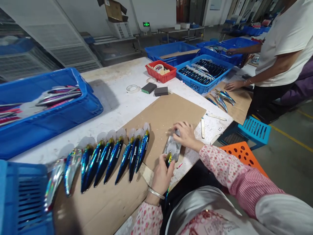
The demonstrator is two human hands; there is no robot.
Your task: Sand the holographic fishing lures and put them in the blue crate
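My left hand (164,174) pinching a blue-and-yellow fishing lure (169,159) at the table (110,76) edge, right hand (184,133) curled over the grey block (174,147) just beyond, lures lined up on cardboard leftward

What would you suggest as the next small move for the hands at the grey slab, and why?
I would probably ease the lure's clear lip lightly along the grey slab, with the right hand steadying its far end: the lip appears over the slab, the left hand grips the lure's body, and the right fingers are at that far end.
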